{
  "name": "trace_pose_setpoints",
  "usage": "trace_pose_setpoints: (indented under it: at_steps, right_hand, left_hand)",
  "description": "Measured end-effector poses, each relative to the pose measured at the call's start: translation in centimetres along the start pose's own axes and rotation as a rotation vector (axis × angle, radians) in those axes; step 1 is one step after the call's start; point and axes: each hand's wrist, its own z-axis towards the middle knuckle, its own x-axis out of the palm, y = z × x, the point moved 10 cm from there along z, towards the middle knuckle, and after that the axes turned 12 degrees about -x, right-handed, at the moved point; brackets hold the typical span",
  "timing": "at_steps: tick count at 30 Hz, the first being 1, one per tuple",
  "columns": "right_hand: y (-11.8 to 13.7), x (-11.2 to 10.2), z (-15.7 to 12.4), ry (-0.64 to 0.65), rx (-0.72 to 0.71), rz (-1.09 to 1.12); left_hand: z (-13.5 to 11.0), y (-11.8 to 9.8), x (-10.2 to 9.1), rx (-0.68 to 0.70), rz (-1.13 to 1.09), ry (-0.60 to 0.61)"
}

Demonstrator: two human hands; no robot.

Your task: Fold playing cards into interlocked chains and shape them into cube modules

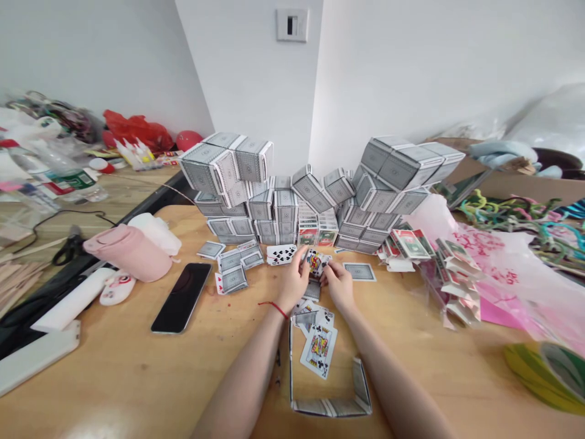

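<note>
Between my two hands is a face card [316, 261], its picture side towards me. My left hand [296, 277] has its fingers closed on the card's left edge, and my right hand [337, 281] pinches its right side. Just below lie loose cards, among them a king of clubs [319, 349]. A low frame of joined folded cards [331, 407] stands between my forearms. Left of my left hand lies a spades card [280, 254] face up, and right of my right hand a card [359, 272] rests face down.
Stacked card boxes form a tall left tower [228, 164] and right tower [397, 164] behind my hands. A phone [181, 299] and pink roll [132, 253] lie left. Card packs [411, 244], a plastic bag [498, 262] and yellow-green tape [548, 375] are on the right.
</note>
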Motion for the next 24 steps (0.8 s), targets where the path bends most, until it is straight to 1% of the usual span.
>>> trace_pose_setpoints:
  at_steps: [3,6,9,11,18,21,24]
  right_hand:
    - [-0.1,0.5,0.1,0.053,0.034,0.156]
    - [-0.2,1.8,0.0,0.162,0.101,0.378]
    - [0.0,2.5,-0.3,0.221,0.141,0.494]
    - [0.0,2.9,-0.6,0.252,0.165,0.526]
    - [0.3,4.4,-1.6,0.35,0.228,0.622]
    - [0.5,4.8,-1.8,0.371,0.239,0.618]
    - [0.3,4.7,-1.8,0.354,0.242,0.564]
  left_hand:
    - [0.2,0.3,-0.2,-0.028,0.011,0.006]
    - [0.2,0.8,-0.1,-0.069,-0.02,0.021]
    - [0.0,1.1,0.4,-0.085,-0.057,0.062]
    - [-0.1,1.0,0.7,-0.074,-0.062,0.082]
    - [-0.1,0.5,0.5,-0.049,-0.066,0.078]
    - [-0.2,-0.8,0.2,0.025,-0.083,0.073]
    - [-0.5,-2.3,0.4,0.125,-0.055,0.111]
